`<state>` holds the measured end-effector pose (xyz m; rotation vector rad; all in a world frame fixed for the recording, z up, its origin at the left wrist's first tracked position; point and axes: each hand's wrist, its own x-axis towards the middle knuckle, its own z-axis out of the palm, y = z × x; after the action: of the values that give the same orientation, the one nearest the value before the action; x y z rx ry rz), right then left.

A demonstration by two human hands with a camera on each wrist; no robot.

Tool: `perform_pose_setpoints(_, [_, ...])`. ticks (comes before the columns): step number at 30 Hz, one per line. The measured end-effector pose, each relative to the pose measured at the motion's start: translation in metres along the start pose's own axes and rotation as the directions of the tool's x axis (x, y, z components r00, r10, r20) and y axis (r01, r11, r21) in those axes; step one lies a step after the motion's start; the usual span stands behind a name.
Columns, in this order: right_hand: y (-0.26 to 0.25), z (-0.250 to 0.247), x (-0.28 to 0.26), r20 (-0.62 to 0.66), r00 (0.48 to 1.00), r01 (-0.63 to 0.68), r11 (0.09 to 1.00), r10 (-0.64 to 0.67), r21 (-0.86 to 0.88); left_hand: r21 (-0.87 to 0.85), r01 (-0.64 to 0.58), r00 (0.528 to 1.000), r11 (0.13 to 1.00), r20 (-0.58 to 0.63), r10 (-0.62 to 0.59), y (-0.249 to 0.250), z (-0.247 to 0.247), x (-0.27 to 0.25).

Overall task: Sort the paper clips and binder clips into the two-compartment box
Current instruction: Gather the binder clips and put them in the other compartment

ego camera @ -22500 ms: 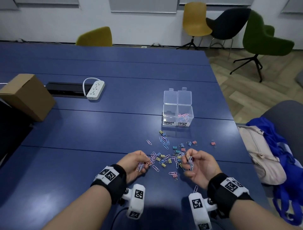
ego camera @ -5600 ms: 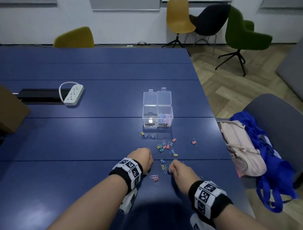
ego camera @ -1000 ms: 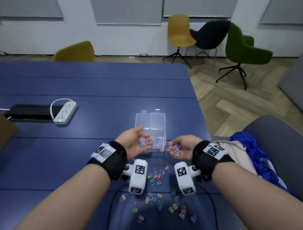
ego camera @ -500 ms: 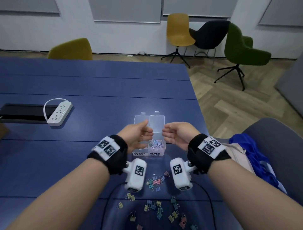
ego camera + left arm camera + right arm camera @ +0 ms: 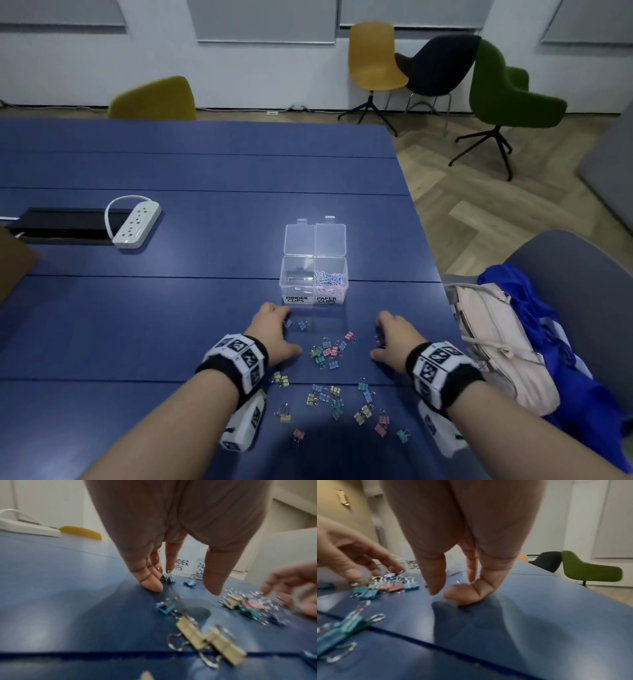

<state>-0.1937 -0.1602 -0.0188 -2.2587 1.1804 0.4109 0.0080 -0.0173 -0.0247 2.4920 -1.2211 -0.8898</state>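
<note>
The clear two-compartment box (image 5: 313, 274) stands open on the blue table. Its right half, labelled PAPER CLIPS, holds a heap of pastel paper clips (image 5: 329, 281); the BINDER CLIPS half looks empty. Coloured binder clips (image 5: 327, 353) lie scattered in front of the box and nearer to me (image 5: 335, 401). My left hand (image 5: 279, 325) is palm down, fingertips on the table beside two blue binder clips (image 5: 170, 579), thumb apart (image 5: 181, 588). My right hand (image 5: 388, 334) is also down on the table, right of the pile, thumb apart and little finger curled (image 5: 448, 595); a clip's wire handle shows behind it.
A white power strip (image 5: 137, 222) and a black cable tray (image 5: 61, 224) lie at the far left, with a cardboard box (image 5: 13, 263) at the left edge. A pink bag (image 5: 493, 342) and blue cloth (image 5: 548, 342) sit on a grey chair just past the table's right edge.
Both hands were raised over the box holding paper clips. They have come down and toward me onto the table among the binder clips, and the paper clips are in the right compartment.
</note>
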Motion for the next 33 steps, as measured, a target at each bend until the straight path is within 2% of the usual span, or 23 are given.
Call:
perform_pose_setpoints(5, [-0.035,0.017,0.002,0.043,0.988,0.153,0.978,-0.148,-0.14,0.217,-0.118,0.993,0.969,0.057,0.108,0.025,0.016,0.002])
perform_pose_setpoints(8, [-0.045,0.021,0.002,0.102,0.969,0.242,0.948,-0.225,-0.209,0.338,-0.151,0.987,0.929,0.094,0.127,0.031,0.02,0.001])
perform_pose_setpoints(13, [-0.055,0.023,0.006,0.16,0.951,0.3,0.913,-0.264,-0.277,0.271,-0.055,0.998,0.961,0.049,0.044,0.033,0.023,-0.005])
perform_pose_setpoints(15, [-0.055,0.025,0.005,0.16,0.953,0.293,0.912,-0.256,-0.287,0.216,0.013,0.999,0.976,0.042,-0.023,0.033,0.021,-0.008])
perform_pose_setpoints(21, [-0.048,0.032,0.0,0.142,0.975,0.205,0.936,-0.169,-0.287,0.328,0.08,0.994,0.941,0.048,-0.101,0.028,0.02,-0.01])
perform_pose_setpoints(28, [-0.043,0.035,-0.009,0.077,0.989,0.141,0.955,-0.125,-0.26,0.45,0.056,0.997,0.891,0.03,-0.078,0.021,0.029,-0.019])
perform_pose_setpoints(31, [-0.04,0.034,-0.013,0.093,0.99,0.126,0.95,-0.104,-0.284,0.358,0.088,0.996,0.93,-0.006,-0.092,0.02,0.028,-0.021])
perform_pose_setpoints(33, [-0.037,0.031,-0.014,0.097,0.99,0.126,0.957,-0.104,-0.262,0.17,0.133,0.991,0.976,-0.049,-0.127,0.016,0.021,-0.019])
